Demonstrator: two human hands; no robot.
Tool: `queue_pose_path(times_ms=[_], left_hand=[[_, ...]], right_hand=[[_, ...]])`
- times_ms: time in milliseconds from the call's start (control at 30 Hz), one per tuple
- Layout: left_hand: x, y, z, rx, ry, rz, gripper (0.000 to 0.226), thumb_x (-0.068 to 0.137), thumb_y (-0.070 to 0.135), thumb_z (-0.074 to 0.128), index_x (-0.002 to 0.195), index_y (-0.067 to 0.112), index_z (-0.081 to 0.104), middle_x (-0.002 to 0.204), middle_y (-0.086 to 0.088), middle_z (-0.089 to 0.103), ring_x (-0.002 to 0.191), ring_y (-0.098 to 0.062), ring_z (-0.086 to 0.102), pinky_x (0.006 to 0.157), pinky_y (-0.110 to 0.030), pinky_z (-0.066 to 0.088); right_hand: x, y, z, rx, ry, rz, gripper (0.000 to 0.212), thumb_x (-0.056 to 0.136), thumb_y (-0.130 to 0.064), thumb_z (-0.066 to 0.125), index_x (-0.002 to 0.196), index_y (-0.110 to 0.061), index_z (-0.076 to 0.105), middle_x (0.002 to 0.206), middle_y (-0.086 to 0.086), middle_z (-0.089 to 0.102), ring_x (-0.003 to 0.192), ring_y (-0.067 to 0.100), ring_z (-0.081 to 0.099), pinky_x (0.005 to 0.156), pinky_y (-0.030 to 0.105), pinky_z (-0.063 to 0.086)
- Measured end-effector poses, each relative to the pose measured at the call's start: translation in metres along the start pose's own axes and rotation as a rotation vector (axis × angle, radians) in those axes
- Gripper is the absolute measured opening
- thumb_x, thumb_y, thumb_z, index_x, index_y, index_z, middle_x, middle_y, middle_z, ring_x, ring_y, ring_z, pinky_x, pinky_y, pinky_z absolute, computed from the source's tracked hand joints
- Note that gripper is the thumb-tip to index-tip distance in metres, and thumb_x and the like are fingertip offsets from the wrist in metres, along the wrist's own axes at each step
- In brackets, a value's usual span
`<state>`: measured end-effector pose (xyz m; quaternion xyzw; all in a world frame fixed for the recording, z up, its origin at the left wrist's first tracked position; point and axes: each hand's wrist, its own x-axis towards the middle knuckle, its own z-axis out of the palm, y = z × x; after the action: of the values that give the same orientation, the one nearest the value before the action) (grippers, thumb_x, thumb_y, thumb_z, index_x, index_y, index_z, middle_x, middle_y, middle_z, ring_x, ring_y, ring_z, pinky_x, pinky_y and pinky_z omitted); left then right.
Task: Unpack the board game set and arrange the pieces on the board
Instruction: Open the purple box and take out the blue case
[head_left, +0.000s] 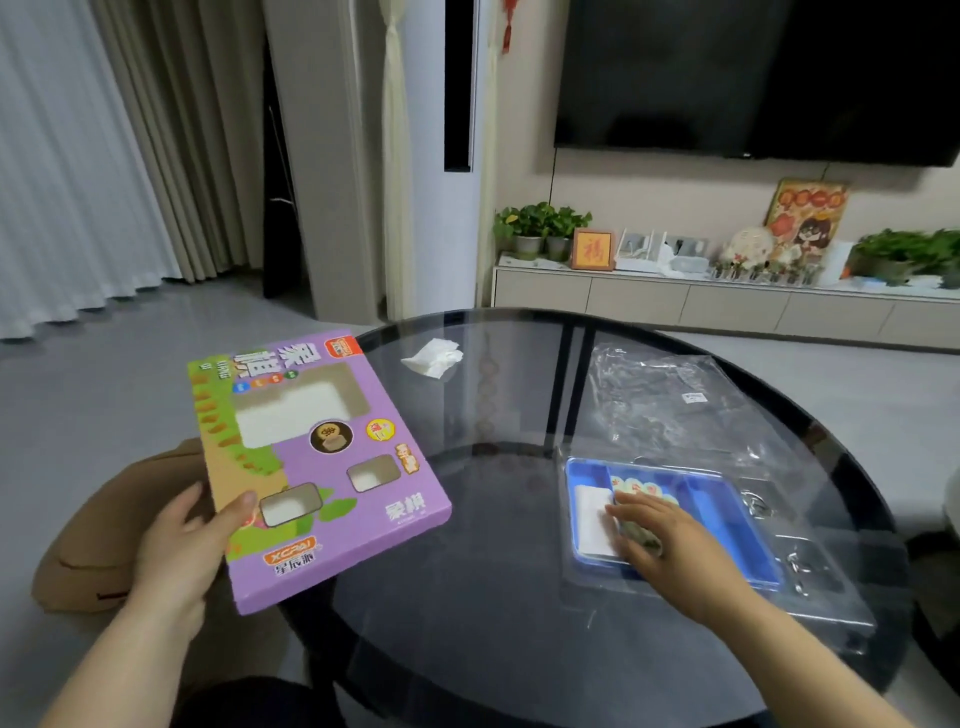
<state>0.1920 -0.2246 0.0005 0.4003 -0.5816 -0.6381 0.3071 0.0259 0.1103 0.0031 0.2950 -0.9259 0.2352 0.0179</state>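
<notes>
My left hand (187, 545) grips the near left edge of a purple cardboard game box (317, 467) with cut-out windows, held tilted above the table's left rim. A blue plastic tray (727, 519) lies on the dark glass table (467, 623) at the right. Round game pieces (641, 489) sit in a row in the tray, next to a white folded sheet (589, 519). My right hand (660, 540) rests on the tray over the pieces, fingers extended. Whether it holds a piece is hidden.
A clear plastic bag (675, 400) lies behind the tray, and clear plastic packaging (810, 587) sits beside and under it. A crumpled white tissue (434, 357) lies at the far left of the table. A brown cushion (104, 530) sits on the floor at left.
</notes>
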Motion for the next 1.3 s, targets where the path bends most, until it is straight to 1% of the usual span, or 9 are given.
queue_pose_path(times_ms=[133, 200, 300, 400, 500, 667, 867, 967, 1300], left_hand=[[0.008, 0.019, 0.025, -0.070, -0.045, 0.059, 0.051, 0.087, 0.018, 0.058, 0.133, 0.003, 0.041, 0.125, -0.015, 0.055, 0.108, -0.030, 0.056, 0.099, -0.044, 0.041], [0.013, 0.027, 0.048, -0.094, -0.129, 0.023, 0.035, 0.091, 0.018, 0.052, 0.123, 0.006, 0.050, 0.107, -0.007, 0.065, 0.084, -0.018, 0.064, 0.079, -0.032, 0.050], [0.020, 0.036, 0.087, -0.126, -0.317, -0.113, 0.018, 0.092, 0.019, 0.048, 0.106, 0.015, 0.058, 0.064, 0.004, 0.071, 0.051, -0.007, 0.065, 0.047, -0.016, 0.051], [0.022, 0.035, 0.125, -0.091, -0.384, -0.183, 0.011, 0.091, 0.018, 0.050, 0.088, 0.016, 0.060, 0.052, 0.003, 0.067, 0.042, -0.007, 0.062, 0.037, -0.016, 0.047], [0.017, 0.034, 0.169, -0.075, -0.454, -0.194, 0.012, 0.091, 0.018, 0.049, 0.081, 0.015, 0.057, 0.047, 0.003, 0.065, 0.038, -0.006, 0.060, 0.035, -0.015, 0.045], [0.017, 0.033, 0.256, -0.077, -0.552, -0.095, 0.013, 0.092, 0.012, 0.049, 0.101, 0.010, 0.057, 0.055, 0.007, 0.068, 0.047, -0.005, 0.064, 0.044, -0.016, 0.051], [0.025, 0.018, 0.329, 0.081, -0.503, -0.018, 0.052, 0.087, 0.010, 0.057, 0.135, 0.003, 0.038, 0.126, -0.017, 0.055, 0.084, -0.023, 0.063, 0.070, -0.029, 0.049], [0.032, 0.003, 0.344, 0.270, -0.362, 0.111, 0.059, 0.085, 0.011, 0.061, 0.137, 0.004, 0.033, 0.132, -0.017, 0.050, 0.112, -0.030, 0.055, 0.082, -0.028, 0.040], [0.055, 0.008, 0.369, 0.784, -0.329, 0.341, 0.067, 0.086, 0.034, 0.058, 0.140, 0.007, 0.028, 0.145, -0.015, 0.027, 0.130, -0.031, 0.034, 0.104, -0.036, 0.029]], right_hand=[[-0.001, 0.001, -0.004, 0.060, -0.009, 0.029, 0.037, 0.090, -0.021, 0.053, 0.127, -0.025, 0.050, 0.133, -0.012, 0.048, 0.129, 0.008, 0.040, 0.096, 0.009, 0.026], [0.001, 0.005, -0.009, 0.155, 0.004, 0.071, 0.038, 0.090, -0.017, 0.053, 0.127, -0.024, 0.050, 0.123, -0.016, 0.049, 0.125, 0.007, 0.042, 0.087, 0.005, 0.024], [0.009, 0.025, -0.023, 0.224, 0.147, 0.157, 0.036, 0.087, -0.011, 0.056, 0.122, -0.016, 0.055, 0.123, -0.007, 0.055, 0.122, 0.013, 0.045, 0.091, 0.011, 0.027], [0.014, 0.056, -0.042, 0.217, 0.277, 0.306, 0.037, 0.086, -0.009, 0.057, 0.123, -0.012, 0.054, 0.130, 0.004, 0.053, 0.123, 0.020, 0.045, 0.100, 0.024, 0.031], [0.013, 0.083, -0.049, 0.228, 0.202, 0.384, 0.043, 0.087, -0.014, 0.058, 0.129, -0.015, 0.049, 0.139, 0.002, 0.046, 0.130, 0.018, 0.039, 0.106, 0.031, 0.029], [0.022, 0.102, -0.050, 0.242, 0.074, 0.396, 0.044, 0.090, -0.016, 0.053, 0.133, -0.018, 0.044, 0.143, -0.001, 0.039, 0.135, 0.015, 0.031, 0.109, 0.031, 0.026], [0.031, 0.111, -0.042, 0.208, 0.143, 0.365, 0.038, 0.092, -0.016, 0.049, 0.130, -0.020, 0.047, 0.143, -0.006, 0.039, 0.136, 0.010, 0.030, 0.108, 0.025, 0.026], [0.032, 0.117, -0.041, 0.196, 0.156, 0.354, 0.036, 0.092, -0.017, 0.049, 0.129, -0.020, 0.049, 0.142, -0.008, 0.041, 0.136, 0.009, 0.029, 0.108, 0.022, 0.025], [0.047, 0.111, -0.024, 0.115, 0.148, 0.269, 0.037, 0.096, -0.017, 0.041, 0.131, -0.022, 0.046, 0.146, -0.012, 0.032, 0.140, 0.004, 0.015, 0.102, 0.012, 0.016]])
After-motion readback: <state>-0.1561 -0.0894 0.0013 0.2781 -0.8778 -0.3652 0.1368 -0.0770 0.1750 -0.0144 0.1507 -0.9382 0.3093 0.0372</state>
